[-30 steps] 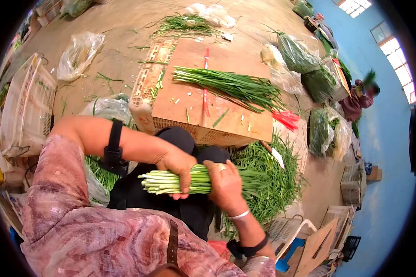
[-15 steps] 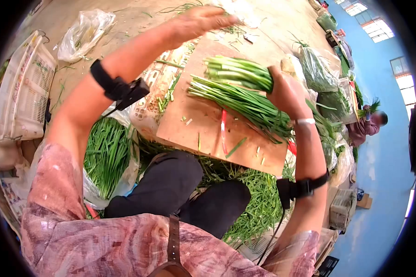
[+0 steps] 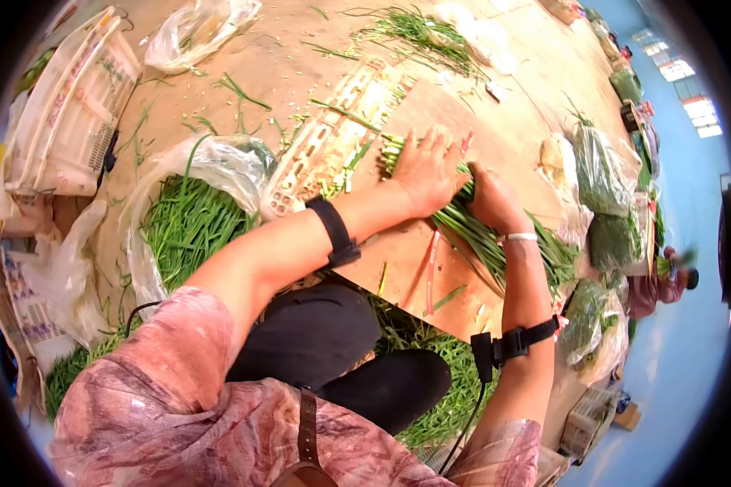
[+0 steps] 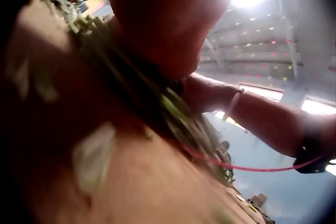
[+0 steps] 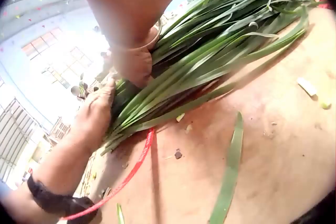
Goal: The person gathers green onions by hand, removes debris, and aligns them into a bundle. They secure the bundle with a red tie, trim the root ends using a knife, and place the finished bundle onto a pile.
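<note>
A thick bunch of garlic chives (image 3: 483, 252) lies across the brown board (image 3: 402, 252), white stem ends toward the far left, leaves trailing right. My left hand (image 3: 430, 174) rests flat over the stems with its fingers extended. Just right of it, my right hand (image 3: 499, 199) grips the bunch from above. In the right wrist view, the right hand (image 5: 131, 64) is curled over the leaves, close to the left hand (image 5: 97, 111). Beneath the bunch runs a red tie strip (image 5: 134, 174), its near end free on the board. The palm-side fingers are partly hidden.
A pale plastic crate (image 3: 300, 170) sits under the board. To the left stands an open plastic bag (image 3: 142, 252) full of chives, with a white basket (image 3: 81, 105) beyond. Loose leaves (image 3: 443, 365) are heaped below the board. Bagged greens (image 3: 601, 178) line the right; a person (image 3: 654, 292) is there.
The chives held over the lap went onto the bunch lying on the board. My left hand let go, swung out over the far left, then came down on the stems.
</note>
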Action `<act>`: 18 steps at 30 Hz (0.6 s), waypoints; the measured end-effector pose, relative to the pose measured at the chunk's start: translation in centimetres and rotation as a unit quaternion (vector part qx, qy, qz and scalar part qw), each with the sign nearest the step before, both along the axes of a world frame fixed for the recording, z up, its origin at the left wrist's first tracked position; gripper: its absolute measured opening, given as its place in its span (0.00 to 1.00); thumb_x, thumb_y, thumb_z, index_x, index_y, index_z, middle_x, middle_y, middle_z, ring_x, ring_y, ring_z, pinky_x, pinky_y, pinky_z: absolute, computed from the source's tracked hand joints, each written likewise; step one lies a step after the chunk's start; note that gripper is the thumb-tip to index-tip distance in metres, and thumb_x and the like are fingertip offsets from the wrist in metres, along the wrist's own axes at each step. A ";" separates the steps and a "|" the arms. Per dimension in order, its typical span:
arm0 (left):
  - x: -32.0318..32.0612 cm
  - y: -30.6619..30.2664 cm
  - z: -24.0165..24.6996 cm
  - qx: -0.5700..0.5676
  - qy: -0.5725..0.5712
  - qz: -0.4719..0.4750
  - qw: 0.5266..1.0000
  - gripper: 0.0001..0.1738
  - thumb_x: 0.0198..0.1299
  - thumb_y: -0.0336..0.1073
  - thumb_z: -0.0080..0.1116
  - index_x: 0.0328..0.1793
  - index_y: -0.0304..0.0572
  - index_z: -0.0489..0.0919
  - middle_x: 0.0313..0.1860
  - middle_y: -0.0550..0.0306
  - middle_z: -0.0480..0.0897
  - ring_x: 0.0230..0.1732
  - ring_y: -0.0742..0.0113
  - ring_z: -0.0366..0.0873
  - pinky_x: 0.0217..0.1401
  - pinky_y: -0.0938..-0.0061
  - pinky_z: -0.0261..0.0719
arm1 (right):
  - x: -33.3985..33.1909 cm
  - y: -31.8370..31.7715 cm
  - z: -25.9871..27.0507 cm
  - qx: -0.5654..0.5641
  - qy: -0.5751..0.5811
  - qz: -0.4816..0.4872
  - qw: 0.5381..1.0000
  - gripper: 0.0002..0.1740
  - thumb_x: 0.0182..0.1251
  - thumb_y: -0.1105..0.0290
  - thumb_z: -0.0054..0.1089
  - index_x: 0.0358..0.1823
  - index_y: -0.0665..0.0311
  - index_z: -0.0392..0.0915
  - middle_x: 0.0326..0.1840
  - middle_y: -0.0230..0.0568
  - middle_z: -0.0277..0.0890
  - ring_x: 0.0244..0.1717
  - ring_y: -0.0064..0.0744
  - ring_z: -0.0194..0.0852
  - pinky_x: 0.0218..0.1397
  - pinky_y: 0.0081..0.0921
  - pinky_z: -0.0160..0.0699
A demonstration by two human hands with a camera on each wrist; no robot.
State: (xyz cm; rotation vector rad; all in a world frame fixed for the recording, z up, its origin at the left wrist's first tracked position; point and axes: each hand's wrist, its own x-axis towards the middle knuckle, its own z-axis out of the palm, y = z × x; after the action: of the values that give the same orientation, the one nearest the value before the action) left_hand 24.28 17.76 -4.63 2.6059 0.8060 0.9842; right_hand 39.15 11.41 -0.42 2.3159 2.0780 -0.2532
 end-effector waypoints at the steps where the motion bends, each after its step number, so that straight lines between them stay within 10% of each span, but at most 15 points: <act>1: 0.1 -0.1 -0.2 -0.024 0.020 0.011 0.999 0.31 0.60 0.52 0.47 0.63 0.38 0.66 0.59 0.42 0.71 0.64 0.49 0.63 0.65 0.46 0.53 | 0.0 0.1 0.2 0.003 0.000 0.006 1.000 0.27 0.47 0.75 0.55 0.54 0.68 0.68 0.37 0.60 0.75 0.42 0.58 0.74 0.43 0.44 0.72; 6: 0.4 0.1 -0.9 -0.017 0.007 -0.003 1.000 0.28 0.55 0.53 0.52 0.56 0.40 0.72 0.49 0.48 0.77 0.53 0.56 0.72 0.56 0.61 0.64 | -0.6 0.1 2.9 -0.053 -0.039 0.028 0.997 0.35 0.45 0.71 0.60 0.60 0.67 0.63 0.42 0.60 0.75 0.44 0.57 0.73 0.46 0.43 0.73; 9: 1.0 0.3 -1.6 -0.020 -0.069 -0.026 0.997 0.26 0.56 0.53 0.52 0.50 0.38 0.75 0.49 0.47 0.77 0.50 0.54 0.74 0.54 0.54 0.65 | -4.5 0.1 8.8 -0.141 -0.092 -0.007 0.986 0.43 0.44 0.66 0.64 0.64 0.67 0.57 0.51 0.59 0.71 0.52 0.55 0.70 0.53 0.43 0.70; 11: 0.0 0.4 0.6 -0.136 0.045 -0.061 0.988 0.22 0.54 0.51 0.53 0.42 0.38 0.79 0.48 0.47 0.77 0.48 0.54 0.75 0.52 0.57 0.66 | -3.7 -0.7 7.1 -0.041 -0.061 0.016 0.997 0.45 0.48 0.62 0.65 0.67 0.68 0.54 0.62 0.59 0.62 0.60 0.54 0.62 0.59 0.40 0.65; 13: -0.2 0.1 -0.7 0.015 -0.028 -0.023 0.999 0.21 0.53 0.50 0.53 0.35 0.38 0.81 0.45 0.48 0.79 0.46 0.54 0.76 0.50 0.60 0.67 | -0.5 -1.7 0.8 0.054 0.032 0.059 0.996 0.46 0.55 0.51 0.58 0.69 0.67 0.49 0.69 0.58 0.53 0.65 0.53 0.55 0.66 0.38 0.55; 15: 0.7 0.3 -2.0 -0.016 -0.044 -0.028 0.999 0.22 0.53 0.51 0.53 0.38 0.37 0.81 0.47 0.46 0.78 0.47 0.54 0.75 0.50 0.60 0.66 | -1.2 -2.7 -1.6 0.079 0.058 0.030 0.995 0.44 0.61 0.46 0.49 0.70 0.67 0.46 0.70 0.53 0.51 0.67 0.52 0.53 0.68 0.40 0.48; 16: 0.8 0.4 -1.9 -0.014 -0.004 -0.028 0.999 0.36 0.55 0.51 0.51 0.63 0.32 0.63 0.43 0.47 0.79 0.47 0.52 0.74 0.54 0.60 0.64 | -1.5 -2.8 -2.1 0.107 0.058 0.038 0.992 0.45 0.62 0.40 0.43 0.71 0.66 0.47 0.70 0.49 0.53 0.66 0.50 0.53 0.69 0.41 0.43; 18: 0.8 0.7 -2.0 -0.049 -0.005 -0.047 0.998 0.35 0.56 0.52 0.50 0.63 0.32 0.64 0.44 0.47 0.78 0.48 0.52 0.74 0.55 0.61 0.63 | -1.3 -2.6 -2.3 0.093 0.052 0.030 0.994 0.45 0.62 0.40 0.43 0.70 0.65 0.47 0.69 0.50 0.54 0.66 0.50 0.54 0.68 0.40 0.44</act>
State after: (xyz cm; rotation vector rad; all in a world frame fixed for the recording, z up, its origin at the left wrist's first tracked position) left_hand 25.06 18.45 -6.59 2.5283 0.7025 0.9089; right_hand 37.82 8.83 -2.68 2.3842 2.3087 -0.1896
